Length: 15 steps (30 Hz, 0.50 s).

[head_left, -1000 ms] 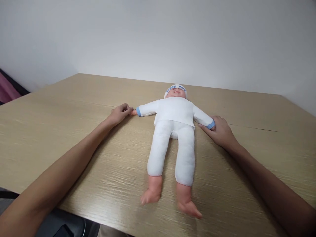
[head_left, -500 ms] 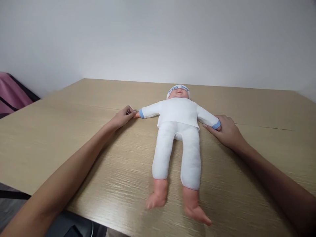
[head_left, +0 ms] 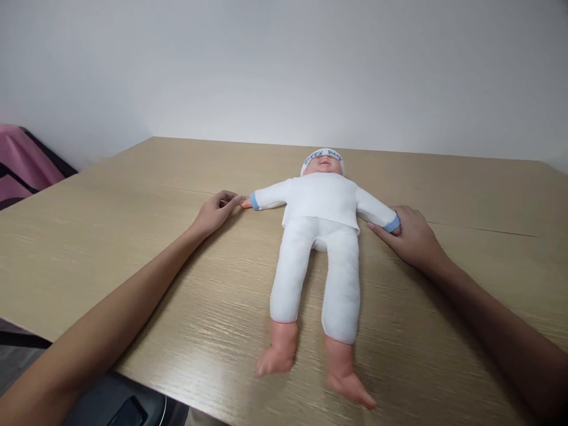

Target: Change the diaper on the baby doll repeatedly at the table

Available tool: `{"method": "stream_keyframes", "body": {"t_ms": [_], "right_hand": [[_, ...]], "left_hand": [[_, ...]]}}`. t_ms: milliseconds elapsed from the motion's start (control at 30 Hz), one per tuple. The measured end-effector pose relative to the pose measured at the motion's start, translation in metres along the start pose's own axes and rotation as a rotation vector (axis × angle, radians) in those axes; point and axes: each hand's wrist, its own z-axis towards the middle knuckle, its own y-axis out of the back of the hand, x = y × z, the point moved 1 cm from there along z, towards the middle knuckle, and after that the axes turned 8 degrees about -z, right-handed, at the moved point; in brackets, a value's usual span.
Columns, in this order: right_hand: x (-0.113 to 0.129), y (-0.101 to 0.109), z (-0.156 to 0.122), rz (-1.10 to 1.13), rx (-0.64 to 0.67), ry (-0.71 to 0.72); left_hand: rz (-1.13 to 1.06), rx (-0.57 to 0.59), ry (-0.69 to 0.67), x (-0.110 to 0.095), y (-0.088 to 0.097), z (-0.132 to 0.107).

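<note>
A baby doll (head_left: 323, 198) lies on its back, arms spread, wearing a white top, white trousers with bare feet and a white cap (head_left: 323, 153) lettered in blue. My left hand (head_left: 217, 211) is closed, thumb and fingertips pinched at the tip of the doll's small hand, just beyond the blue cuff (head_left: 254, 201) on the left side. Round the doll's other hand and wrist, by the second blue cuff, my right hand (head_left: 410, 236) is wrapped, with the thumb lying along the underside of the sleeve.
The doll rests on a light wooden table (head_left: 213, 331) that reaches back to a pale wall (head_left: 284, 71). A pink and black item (head_left: 26, 163) stands past the table's left edge. Below the front edge, a dark phone-like object (head_left: 128, 412) lies on a grey surface.
The view has shifted slightly. My left fingers sit a little further out toward the tip of the doll's hand. My right hand keeps its hold.
</note>
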Motion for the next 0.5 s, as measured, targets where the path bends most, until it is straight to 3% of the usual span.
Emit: {"method": "stream_keyframes", "body": {"t_ms": [300, 500], "right_hand": [[0.002, 0.002, 0.001, 0.008, 0.033, -0.025], [0.006, 0.004, 0.001, 0.007, 0.036, -0.027]], "left_hand": [[0.13, 0.056, -0.015, -0.008, 0.002, -0.004], [0.051, 0.097, 0.045, -0.012, 0.004, -0.005]]}}
